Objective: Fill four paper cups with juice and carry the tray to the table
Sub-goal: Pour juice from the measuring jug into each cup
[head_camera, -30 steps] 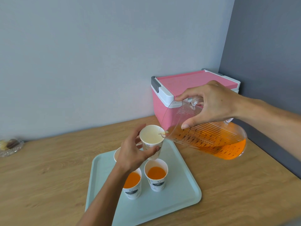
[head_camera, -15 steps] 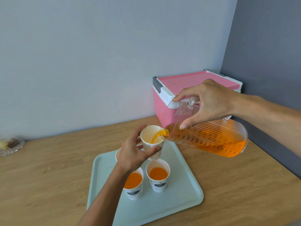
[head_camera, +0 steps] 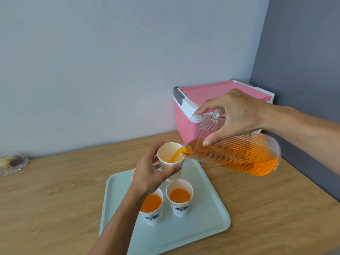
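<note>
My left hand (head_camera: 149,173) grips a white paper cup (head_camera: 170,153), held tilted just above the pale green tray (head_camera: 207,216). With my right hand (head_camera: 231,116) I hold a clear ribbed jug (head_camera: 239,155) of orange juice, tipped left, and a stream of juice runs from its spout into the held cup. Two cups filled with juice stand on the tray, one at the near left (head_camera: 152,208) and one at the near right (head_camera: 180,196). A further cup (head_camera: 134,174) stands behind my left hand, mostly hidden.
The tray lies on a wooden counter (head_camera: 55,190) against a grey wall. A pink cooler box (head_camera: 193,107) with a white rim stands in the back right corner. A glass dish of sweets (head_camera: 12,162) sits at the far left.
The jug has tipped further and juice began to pour into the held cup, which was empty a second ago. Both hands have stayed in place.
</note>
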